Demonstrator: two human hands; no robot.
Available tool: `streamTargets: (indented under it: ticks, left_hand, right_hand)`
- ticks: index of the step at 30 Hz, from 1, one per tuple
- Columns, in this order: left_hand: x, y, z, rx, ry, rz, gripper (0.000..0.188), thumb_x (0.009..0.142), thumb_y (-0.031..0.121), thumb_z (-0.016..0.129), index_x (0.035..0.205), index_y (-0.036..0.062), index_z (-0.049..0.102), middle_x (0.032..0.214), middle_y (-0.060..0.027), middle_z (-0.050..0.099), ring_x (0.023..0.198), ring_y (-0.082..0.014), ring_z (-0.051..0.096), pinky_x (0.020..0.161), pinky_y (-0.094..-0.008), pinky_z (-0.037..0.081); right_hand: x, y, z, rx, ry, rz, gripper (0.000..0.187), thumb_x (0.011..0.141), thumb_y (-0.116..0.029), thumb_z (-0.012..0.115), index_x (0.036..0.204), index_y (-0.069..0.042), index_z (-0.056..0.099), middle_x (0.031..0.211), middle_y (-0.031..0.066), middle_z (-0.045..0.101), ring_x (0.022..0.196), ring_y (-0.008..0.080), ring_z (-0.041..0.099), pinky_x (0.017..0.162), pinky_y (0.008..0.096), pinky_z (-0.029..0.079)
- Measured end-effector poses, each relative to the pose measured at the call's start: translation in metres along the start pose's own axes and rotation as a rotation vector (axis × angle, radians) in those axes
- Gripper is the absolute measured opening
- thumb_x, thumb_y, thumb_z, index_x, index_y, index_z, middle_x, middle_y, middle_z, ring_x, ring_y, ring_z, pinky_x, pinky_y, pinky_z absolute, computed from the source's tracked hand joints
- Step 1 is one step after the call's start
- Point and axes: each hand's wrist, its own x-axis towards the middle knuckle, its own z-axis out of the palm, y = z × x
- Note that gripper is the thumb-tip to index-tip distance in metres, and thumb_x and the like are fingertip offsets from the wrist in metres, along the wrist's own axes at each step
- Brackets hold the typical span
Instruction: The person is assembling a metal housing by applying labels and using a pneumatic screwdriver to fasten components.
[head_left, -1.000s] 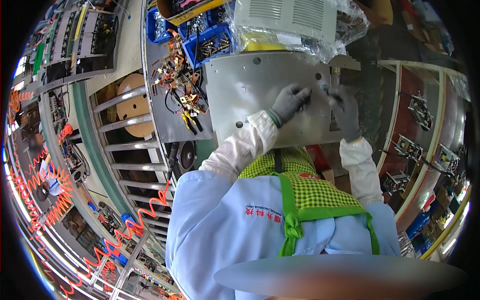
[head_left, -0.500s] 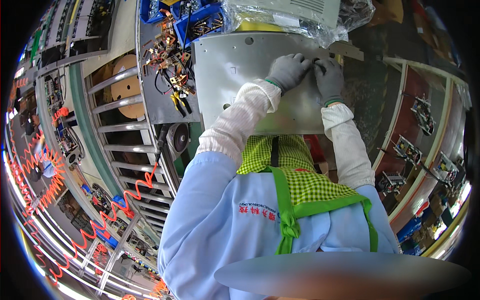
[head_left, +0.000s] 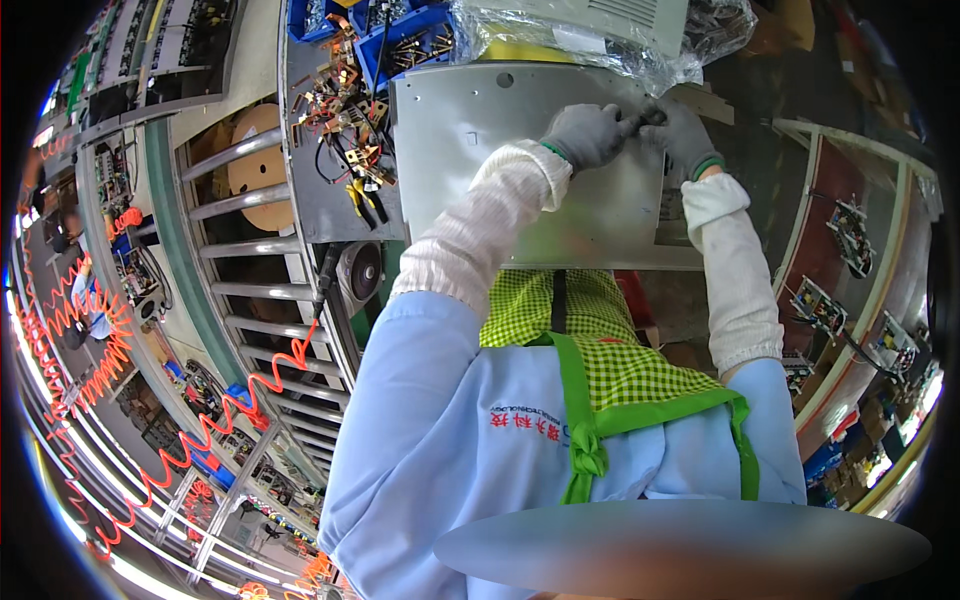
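Note:
A flat grey sheet-metal panel with a few holes lies in front of me. Over its right part my left hand, in a grey glove, has its fingers drawn together and pointing right. Coming from the other side, my right hand, gloved alike, is curled with its fingertips meeting the left ones. A small dark spot shows between the fingertips; whether it is a part or only shadow and glove is unclear. The panel's right edge passes beneath the right hand.
Left of the panel lie a heap of copper-coloured parts, yellow-handled pliers and blue bins of hardware. Plastic-wrapped housing stands beyond the panel. A roller conveyor and coiled red air hose are further left; a rack with assemblies is right.
My right wrist has swung outward to the right, turning that hand toward the left one. The left hand has shifted slightly right, and the fingertips now meet.

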Motion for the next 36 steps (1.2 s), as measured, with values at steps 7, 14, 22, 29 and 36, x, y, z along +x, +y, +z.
streamTargets:
  ticks: [7,14,22,29,36]
  left_hand:
    - [0.0,0.008,-0.008,0.074,-0.066,0.022,0.04,0.089,0.022,0.049,0.129,0.0244,0.053,0.105,-0.0119,0.061,0.088,-0.0321,0.065,0.073,-0.0438,0.054]
    - [-0.002,-0.008,0.007,0.06,0.049,0.131,0.038,0.089,0.026,0.051,0.126,0.0253,0.056,0.107,-0.0106,0.06,0.09,-0.0313,0.064,0.074,-0.0426,0.055]
    - [-0.001,-0.001,0.002,0.055,0.002,0.076,0.039,0.088,0.027,0.053,0.126,0.0252,0.056,0.107,-0.01,0.06,0.092,-0.0306,0.064,0.076,-0.0417,0.054]
    - [0.0,-0.004,0.003,0.057,0.009,0.09,0.043,0.087,0.028,0.053,0.13,0.0219,0.051,0.103,-0.0108,0.061,0.09,-0.0318,0.065,0.074,-0.0424,0.054]
    - [0.015,0.008,-0.011,-0.025,0.011,-0.005,0.046,0.088,0.026,0.049,0.134,0.0239,0.046,0.109,-0.0126,0.062,0.09,-0.0329,0.066,0.074,-0.0444,0.054]
  right_hand:
    - [-0.004,0.022,-0.007,0.169,-0.035,-0.152,0.036,0.075,-0.009,0.071,0.108,-0.001,0.06,0.097,0.0111,0.064,0.086,0.0201,0.063,0.081,0.0329,0.049]
    - [-0.001,-0.003,-0.011,-0.134,-0.007,-0.195,0.036,0.073,-0.009,0.071,0.107,-0.001,0.06,0.092,0.0121,0.063,0.085,0.0213,0.062,0.079,0.0327,0.049]
    - [0.001,0.0,-0.023,0.063,-0.137,-0.147,0.033,0.077,-0.01,0.072,0.108,-0.001,0.062,0.09,0.011,0.064,0.084,0.019,0.06,0.08,0.0326,0.049]
    - [0.012,-0.008,-0.03,-0.071,-0.194,-0.129,0.032,0.077,-0.009,0.071,0.108,-0.003,0.063,0.089,0.011,0.064,0.081,0.0205,0.06,0.078,0.034,0.049]
    - [0.026,0.02,-0.016,-0.382,-0.101,-0.276,0.053,0.073,-0.024,0.076,0.119,-0.005,0.057,0.106,0.0192,0.063,0.095,0.0344,0.059,0.083,0.0406,0.048]
